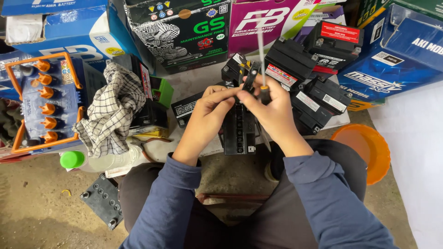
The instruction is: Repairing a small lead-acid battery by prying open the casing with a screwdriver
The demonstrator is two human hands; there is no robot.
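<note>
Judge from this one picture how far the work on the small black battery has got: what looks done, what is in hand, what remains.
Done: the small black battery stands out of any box, below the hands. In hand: the right hand grips a screwdriver; the left hand pinches a black strip above it. Left: cannot tell; the battery's top is partly hidden.

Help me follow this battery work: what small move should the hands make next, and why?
Probably lower the screwdriver tip onto the small black battery. The right hand grips its handle with the shaft pointing up and away, while the left hand pinches a black strip above the battery.
</note>
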